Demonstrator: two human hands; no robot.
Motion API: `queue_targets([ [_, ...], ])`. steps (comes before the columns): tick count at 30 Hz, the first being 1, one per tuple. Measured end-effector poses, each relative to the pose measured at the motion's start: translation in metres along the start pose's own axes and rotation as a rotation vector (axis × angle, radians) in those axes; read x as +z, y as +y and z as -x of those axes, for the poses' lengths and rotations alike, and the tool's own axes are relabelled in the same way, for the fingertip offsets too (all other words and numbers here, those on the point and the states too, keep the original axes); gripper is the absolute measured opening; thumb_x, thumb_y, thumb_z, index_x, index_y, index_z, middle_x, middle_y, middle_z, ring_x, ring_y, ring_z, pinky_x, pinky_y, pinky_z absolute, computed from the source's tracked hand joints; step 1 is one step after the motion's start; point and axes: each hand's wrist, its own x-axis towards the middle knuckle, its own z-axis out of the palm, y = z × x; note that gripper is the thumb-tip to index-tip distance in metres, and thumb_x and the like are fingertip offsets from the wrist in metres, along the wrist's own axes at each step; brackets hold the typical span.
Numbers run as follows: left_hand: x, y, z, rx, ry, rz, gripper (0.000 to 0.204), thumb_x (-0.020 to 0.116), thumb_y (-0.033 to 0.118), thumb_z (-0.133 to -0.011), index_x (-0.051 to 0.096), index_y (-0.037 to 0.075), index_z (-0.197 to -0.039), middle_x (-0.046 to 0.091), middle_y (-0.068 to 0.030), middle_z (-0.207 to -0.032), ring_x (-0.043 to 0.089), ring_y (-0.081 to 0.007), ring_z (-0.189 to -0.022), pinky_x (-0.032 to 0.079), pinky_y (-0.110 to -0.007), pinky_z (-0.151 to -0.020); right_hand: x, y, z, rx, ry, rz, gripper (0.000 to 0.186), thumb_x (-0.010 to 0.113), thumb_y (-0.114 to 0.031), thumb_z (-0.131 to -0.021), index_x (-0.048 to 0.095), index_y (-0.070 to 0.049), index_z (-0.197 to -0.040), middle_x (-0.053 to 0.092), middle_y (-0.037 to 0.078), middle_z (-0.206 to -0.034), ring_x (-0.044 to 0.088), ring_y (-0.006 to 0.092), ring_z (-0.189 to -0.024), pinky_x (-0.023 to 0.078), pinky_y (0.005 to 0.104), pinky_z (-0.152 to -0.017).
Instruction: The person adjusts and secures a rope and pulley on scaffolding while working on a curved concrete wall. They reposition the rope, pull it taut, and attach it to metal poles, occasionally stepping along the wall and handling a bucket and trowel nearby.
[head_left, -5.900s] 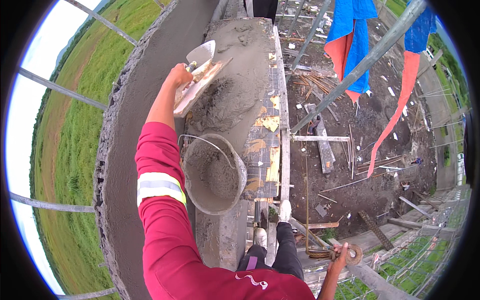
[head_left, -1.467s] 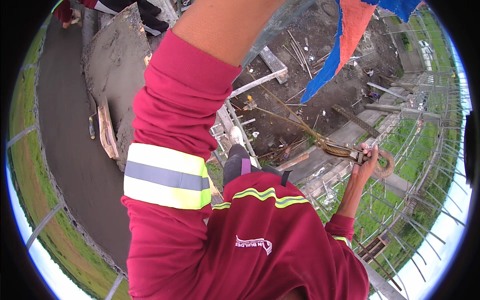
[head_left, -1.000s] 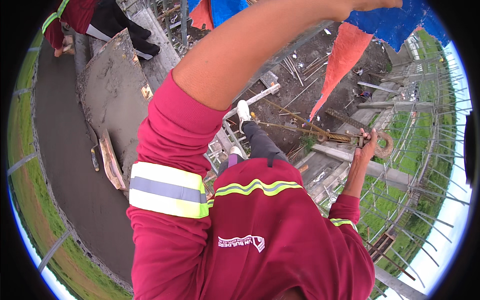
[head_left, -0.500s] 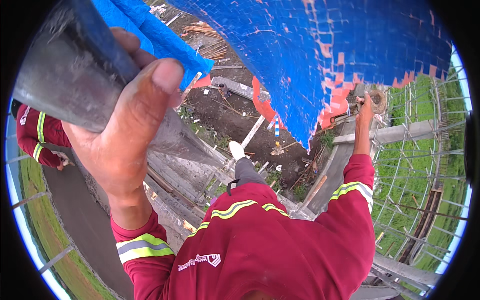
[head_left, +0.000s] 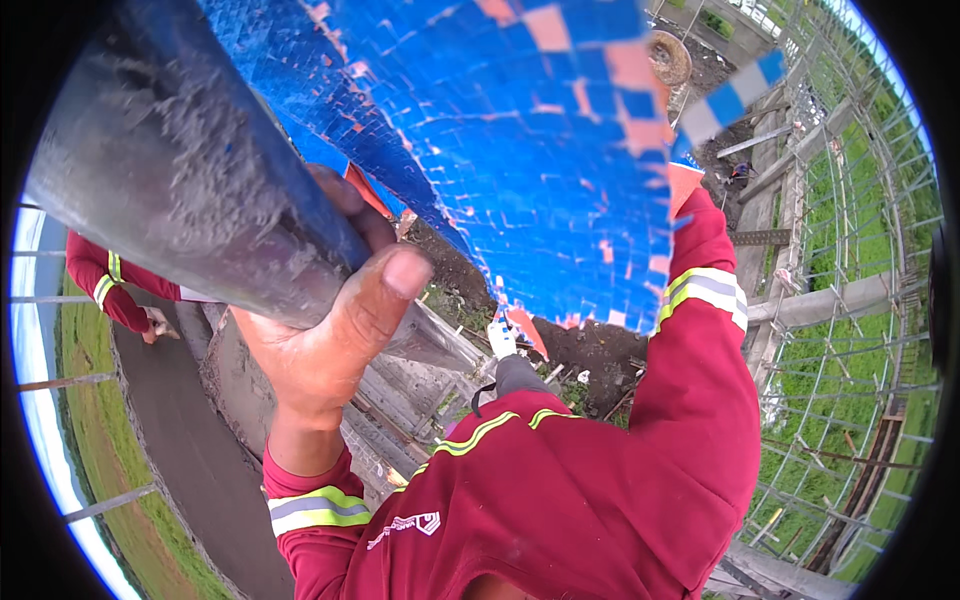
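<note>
My left hand is closed round a thick, mud-smeared metal pipe that slants down across the left of the view. A torn blue tarpaulin with pink patches hangs over the upper middle, right beside my fingers. My right arm, in a red sleeve, reaches up to the tarpaulin, which hides the hand, so I cannot tell what it holds. A rusty ring shows above, at the tarpaulin's edge. My white shoe is below the tarpaulin.
A co-worker in red bends over a wet concrete strip at left. Wooden planks and beams lie under my left arm. Dirt ground with debris is far below. Scaffold bars and rebar stand over grass at right.
My left hand has gone from reaching upward to gripping the pipe. My right arm has risen with the ring, its hand now hidden. The blue tarpaulin fills more of the upper view.
</note>
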Motion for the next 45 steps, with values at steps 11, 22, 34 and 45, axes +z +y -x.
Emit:
queue_targets([
  [11, -0.011, -0.006, -0.003, 0.162, -0.271, 0.132, 0.052, 0.085, 0.020, -0.066, 0.059, -0.008, -0.102, 0.067, -0.0222, -0.074, 0.070, -0.0400, -0.076, 0.054, -0.043, -0.066, 0.188, 0.090, 0.134, 0.461, -0.484, 0.033, 0.026, 0.073, -0.017, -0.094, 0.058, -0.012, -0.075, 0.058, 0.002, -0.066, 0.065, 0.0190, -0.067, 0.060, 0.0438, -0.085],
  [22, -0.012, -0.040, -0.005, 0.280, -0.446, 0.284, 0.059, 0.083, 0.026, -0.068, 0.055, -0.011, -0.104, 0.066, -0.0229, -0.077, 0.068, -0.0424, -0.080, 0.053, -0.048, -0.069, 0.214, 0.133, 0.167, 0.449, -0.544, 0.215, 0.033, 0.070, -0.025, -0.098, 0.053, -0.012, -0.074, 0.058, 0.003, -0.070, 0.064, 0.0193, -0.076, 0.055, 0.0443, -0.096],
  [34, -0.040, -0.094, 0.013, 0.133, -0.826, 0.588, 0.061, 0.076, 0.017, -0.075, 0.046, -0.002, -0.125, 0.064, -0.0242, -0.101, 0.064, -0.0426, -0.097, 0.049, -0.050, -0.080, 0.204, 0.141, 0.266, 0.532, -0.312, 0.209, 0.032, 0.070, -0.021, -0.098, 0.053, -0.011, -0.072, 0.062, 0.006, -0.071, 0.070, 0.0253, -0.086, 0.055, 0.0430, -0.093],
  [45, -0.083, -0.147, -0.013, 0.397, -0.657, 0.830, 0.052, 0.075, 0.021, -0.089, 0.054, -0.003, -0.129, 0.061, -0.0193, -0.120, 0.060, -0.0400, -0.113, 0.048, -0.048, -0.096, 0.248, 0.139, 0.339, 0.679, -0.219, 0.134, 0.034, 0.070, -0.027, -0.097, 0.050, -0.011, -0.075, 0.061, 0.007, -0.074, 0.068, 0.0279, -0.093, 0.051, 0.0419, -0.094],
])
